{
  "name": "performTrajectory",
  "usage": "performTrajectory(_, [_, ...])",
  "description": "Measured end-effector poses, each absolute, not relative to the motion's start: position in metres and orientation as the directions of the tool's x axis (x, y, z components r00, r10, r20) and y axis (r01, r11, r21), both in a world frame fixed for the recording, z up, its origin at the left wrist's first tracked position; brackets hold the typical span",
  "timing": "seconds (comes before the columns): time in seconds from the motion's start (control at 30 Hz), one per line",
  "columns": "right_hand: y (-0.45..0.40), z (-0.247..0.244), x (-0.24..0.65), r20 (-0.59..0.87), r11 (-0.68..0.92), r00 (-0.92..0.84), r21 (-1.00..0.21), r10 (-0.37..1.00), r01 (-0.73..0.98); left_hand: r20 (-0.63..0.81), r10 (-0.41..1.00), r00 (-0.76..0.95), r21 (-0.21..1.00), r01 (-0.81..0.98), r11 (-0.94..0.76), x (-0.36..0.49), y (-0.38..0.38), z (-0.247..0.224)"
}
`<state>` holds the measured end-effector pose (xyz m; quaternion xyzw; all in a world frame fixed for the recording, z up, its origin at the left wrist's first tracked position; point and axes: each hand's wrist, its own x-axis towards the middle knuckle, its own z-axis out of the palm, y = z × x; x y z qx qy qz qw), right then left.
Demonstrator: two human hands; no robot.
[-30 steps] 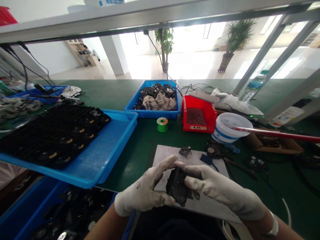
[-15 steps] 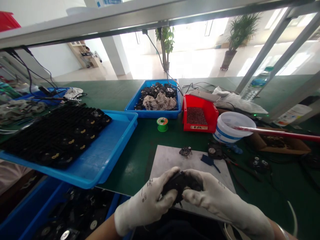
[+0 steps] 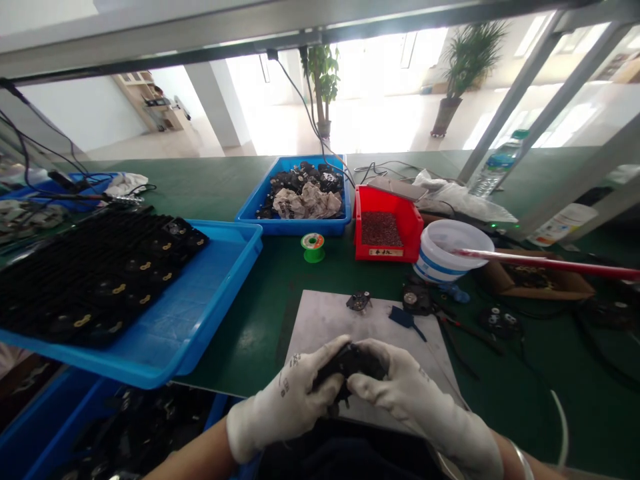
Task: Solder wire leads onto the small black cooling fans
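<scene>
Right now both gloved hands meet over the near edge of the tabletop, closed around one small black part (image 3: 350, 363). The left hand (image 3: 290, 400) wraps it from the left, thumb over the top and fingers curled beneath; the right hand (image 3: 400, 393) pinches its right end from the other side, fingertips touching the left thumb. The part sits between the two palms, just above the near edge of a grey work mat (image 3: 325, 320), with its long axis running roughly left to right, from one hand to the other. Neither hand is clearly nearer; they share it about evenly. Most of the part is hidden by the gloves, so its exact shape cannot be told.

On the mat's far edge lie a small black fitting (image 3: 359, 301) and a dark blue piece (image 3: 404, 319), well apart from the hands. A big blue tray (image 3: 220, 293) of black parts stands to the left, and a red bin (image 3: 383, 230) and a white tub (image 3: 450, 248) stand toward the far right.
</scene>
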<state>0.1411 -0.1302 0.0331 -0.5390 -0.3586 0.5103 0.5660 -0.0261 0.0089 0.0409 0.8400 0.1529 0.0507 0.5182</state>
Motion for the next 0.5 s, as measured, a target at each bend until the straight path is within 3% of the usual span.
performTrajectory(0.13, [-0.132, 0.034, 0.151, -0.064, -0.042, 0.141, -0.987, 0.988, -0.157, -0.108, 0.407, 0.907, 0.957, 0.206, -0.205, -0.024, 0.003, 0.031])
performTrajectory(0.23, [-0.142, 0.040, 0.175, 0.023, -0.031, 0.222, -0.971, 0.975, 0.237, -0.191, 0.475, 0.859, 0.981, 0.182, 0.065, -0.021, -0.002, 0.031])
performTrajectory(0.3, [-0.151, 0.038, 0.196, 0.221, -0.130, 0.427, -0.747, 0.877, 0.652, -0.255, 0.457, 0.852, 0.958, 0.160, 0.237, -0.018, -0.004, 0.034])
performTrajectory(0.37, [-0.157, 0.029, 0.212, 0.436, -0.319, 0.457, -0.354, 0.775, 0.879, -0.278, 0.421, 0.864, 0.925, 0.122, 0.360, -0.016, -0.004, 0.037])
performTrajectory(0.43, [-0.160, 0.017, 0.221, 0.476, -0.440, 0.406, -0.044, 0.780, 0.897, -0.261, 0.402, 0.878, 0.903, 0.074, 0.424, -0.015, -0.003, 0.041])
performTrajectory(0.5, [-0.158, 0.006, 0.223, 0.409, -0.483, 0.406, 0.100, 0.817, 0.870, -0.244, 0.412, 0.878, 0.887, 0.030, 0.462, -0.016, -0.003, 0.041])
